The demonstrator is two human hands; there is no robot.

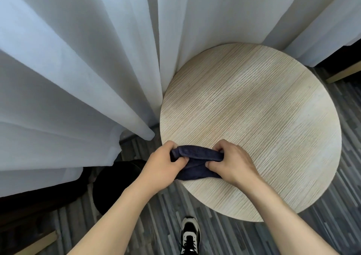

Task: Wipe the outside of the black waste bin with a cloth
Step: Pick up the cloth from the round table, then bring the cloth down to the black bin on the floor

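1. Your left hand (163,162) and right hand (231,162) both have their fingers closed on the dark blue cloth (197,162).
2. The cloth lies at the near edge of the round wooden counter (263,117).
3. The black waste bin (115,184) stands on the floor (224,239), left of the counter, beneath your left forearm and beside the white curtain (78,69).

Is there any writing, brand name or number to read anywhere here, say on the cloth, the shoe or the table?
None can be read. The dark blue terry cloth, round pale wooden table, white sheer curtains and black waste bin show no text; the black-and-white sneaker shows no legible mark.
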